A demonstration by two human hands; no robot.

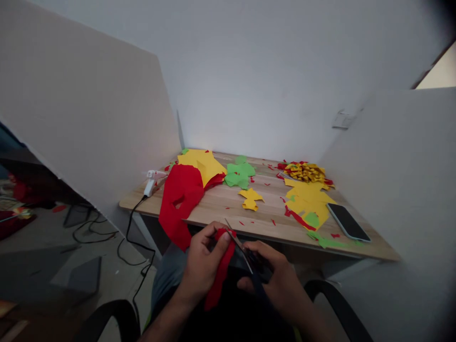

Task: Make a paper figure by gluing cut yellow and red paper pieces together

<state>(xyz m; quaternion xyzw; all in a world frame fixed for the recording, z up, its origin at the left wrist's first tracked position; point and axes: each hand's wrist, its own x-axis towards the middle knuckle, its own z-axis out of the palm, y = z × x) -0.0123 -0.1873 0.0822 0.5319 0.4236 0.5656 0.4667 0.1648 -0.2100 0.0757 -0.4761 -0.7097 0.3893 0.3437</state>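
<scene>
The red strip (221, 273) is in front of the table (213, 209), over the person's lap. The left hand (201, 261) pinches its top, and the strip hangs down. The right hand (285, 278) grips the scissors (245, 259), with the blades at the strip's top edge. I think this piece is partly cut — its top looks nipped, but the long tail is in one piece.

Some cutting looks done. Little red bits (273, 222) lie on the table, and a small yellow shape (251, 198) sits near its middle, by some green pieces (239, 174). At the table's right back is a bunch of yellow folds (307, 172) — it looks put together. There is still paper to use: a big red sheet (181, 185) hangs over the table's left front edge. A glue gun (151, 183) is at the table's left end, and a phone (348, 222) is at its right.
</scene>
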